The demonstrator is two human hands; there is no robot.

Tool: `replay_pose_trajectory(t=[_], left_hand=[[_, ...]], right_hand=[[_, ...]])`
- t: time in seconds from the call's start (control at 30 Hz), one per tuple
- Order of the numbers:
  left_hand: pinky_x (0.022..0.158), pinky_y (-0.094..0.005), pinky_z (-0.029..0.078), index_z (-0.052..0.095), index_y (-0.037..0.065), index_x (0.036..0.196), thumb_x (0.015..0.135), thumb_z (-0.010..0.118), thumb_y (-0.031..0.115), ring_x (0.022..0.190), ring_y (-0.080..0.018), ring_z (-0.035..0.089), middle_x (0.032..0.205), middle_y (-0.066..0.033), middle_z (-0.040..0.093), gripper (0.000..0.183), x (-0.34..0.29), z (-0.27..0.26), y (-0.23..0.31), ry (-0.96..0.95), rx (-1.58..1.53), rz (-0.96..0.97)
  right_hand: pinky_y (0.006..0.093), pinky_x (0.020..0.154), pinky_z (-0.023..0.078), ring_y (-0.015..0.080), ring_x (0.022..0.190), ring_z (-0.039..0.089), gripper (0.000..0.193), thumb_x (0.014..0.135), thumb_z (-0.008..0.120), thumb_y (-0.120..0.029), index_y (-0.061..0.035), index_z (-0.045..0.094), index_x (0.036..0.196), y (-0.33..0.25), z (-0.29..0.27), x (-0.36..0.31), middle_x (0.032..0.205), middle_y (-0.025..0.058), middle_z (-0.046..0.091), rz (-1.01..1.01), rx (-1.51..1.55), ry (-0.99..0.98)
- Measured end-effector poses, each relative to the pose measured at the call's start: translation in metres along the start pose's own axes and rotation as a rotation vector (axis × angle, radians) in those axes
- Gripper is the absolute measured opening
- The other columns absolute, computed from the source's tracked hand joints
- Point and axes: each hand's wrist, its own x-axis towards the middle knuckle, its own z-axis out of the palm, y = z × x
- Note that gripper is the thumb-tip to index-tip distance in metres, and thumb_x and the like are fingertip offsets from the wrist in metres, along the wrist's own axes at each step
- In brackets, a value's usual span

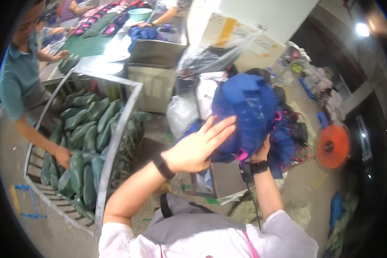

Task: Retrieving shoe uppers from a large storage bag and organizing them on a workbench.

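Observation:
A bulky dark blue fabric piece (245,114) with small pink bits at its lower edge is raised in front of me. My left hand (206,144) lies against its left side with the fingers stretched out and apart. At the lower right, my right hand (261,154) grips the same fabric, and its fingers are partly hidden behind the cloth. A small dark device (246,173) with a cable hangs by my right wrist. More blue fabric (284,148) is heaped beyond and to the right of my right hand.
On the left a metal barred cart (124,124) holds many green shoe lasts (90,137); a co-worker (17,81) reaches into it. Others work at a bench (88,47) behind. An orange round fan (333,147) stands at right. A grey box (232,178) sits below the fabric.

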Motion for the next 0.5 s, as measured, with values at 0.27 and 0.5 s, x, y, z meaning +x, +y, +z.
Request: replay_pose_trajectory(t=[0.27,0.5], left_hand=[[0.107,-0.0435,0.022,0.024,-0.001,0.135,0.051,0.065,-0.001,0.129,-0.0407,0.022,0.142,-0.0218,0.018,0.094,-0.024,-0.078,-0.006,0.037,0.134,-0.163],[0.103,-0.0501,0.029,0.049,0.001,0.121,0.059,0.059,0.004,0.122,-0.0490,0.029,0.138,-0.0150,0.029,0.062,-0.111,-0.094,0.127,-0.032,0.694,-0.193]], right_hand=[[0.0428,0.105,0.028,0.0267,0.123,0.040,0.060,0.086,0.053,-0.038,-0.0054,0.035,0.133,0.053,0.066,0.073,0.134,0.0098,0.041,0.085,0.123,-0.262],[0.0459,0.104,0.031,0.0331,0.122,0.040,0.066,0.090,0.034,-0.050,-0.0009,0.031,0.134,0.123,0.149,0.006,0.134,0.0181,0.038,0.116,0.135,-0.591]])
